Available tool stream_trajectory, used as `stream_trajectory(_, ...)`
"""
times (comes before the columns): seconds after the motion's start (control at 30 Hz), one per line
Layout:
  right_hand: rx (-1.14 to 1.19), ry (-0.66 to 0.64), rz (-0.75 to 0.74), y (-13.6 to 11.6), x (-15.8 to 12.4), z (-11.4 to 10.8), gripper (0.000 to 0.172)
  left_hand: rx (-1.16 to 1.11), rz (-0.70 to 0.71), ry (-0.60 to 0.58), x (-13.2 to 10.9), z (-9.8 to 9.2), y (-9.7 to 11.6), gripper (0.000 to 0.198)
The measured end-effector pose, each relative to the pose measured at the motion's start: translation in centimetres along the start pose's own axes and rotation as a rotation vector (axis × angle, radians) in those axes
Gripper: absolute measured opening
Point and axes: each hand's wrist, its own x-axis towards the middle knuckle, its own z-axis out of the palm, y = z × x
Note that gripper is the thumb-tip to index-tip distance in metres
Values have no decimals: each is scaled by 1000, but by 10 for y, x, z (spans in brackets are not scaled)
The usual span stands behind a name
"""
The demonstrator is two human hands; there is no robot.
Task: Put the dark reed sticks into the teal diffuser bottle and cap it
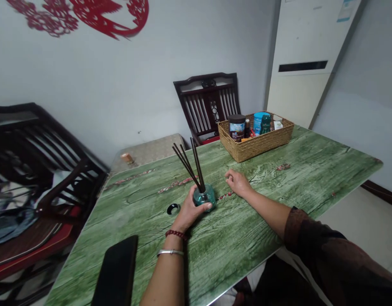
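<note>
Ring (170, 210) near bottle (206, 196); dark slab (116, 272), perhaps phone, nearer; basket (262, 147) beyond.

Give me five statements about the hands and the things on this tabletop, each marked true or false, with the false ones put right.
1. The left hand holds the reed diffuser bottle. True.
2. The right hand also grips the bottle. False: it is apart from the bottle, at the tabletop.
3. Dark reeds stick up out of the bottle. True.
4. The black ring sits around the bottle's neck. False: it lies on the tabletop, beside the left hand.
5. A woven basket with containers in it stands on the tabletop. True.
</note>
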Motion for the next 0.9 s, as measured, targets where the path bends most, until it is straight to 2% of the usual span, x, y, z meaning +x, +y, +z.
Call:
stream_trajectory(0.27, 58, -34, 70, 0, 4, -2, 12, 10, -31, 60, -3, 5, 4, 71)
stream_trajectory(0.37, 59, -56, 83, -2, 4, -3, 12, 57, -42, 50, 2, 3, 7, 73)
stream_trajectory(0.47, 44, -78, 98, -5, 3, -4, 13, 118, 4, 56, 12, -2, 8, 75)
stream_trajectory(0.57, 28, -97, 109, -8, 2, -6, 13, 162, 20, 59, 27, -8, 7, 70)
stream_trajectory(0.67, 6, -101, 114, -9, 1, -8, 15, 149, -37, 59, 48, -10, 3, 62)
stream_trajectory(0.9, -21, -106, 81, -4, -1, -4, 14, 126, -89, 168, 109, -12, -10, 77)
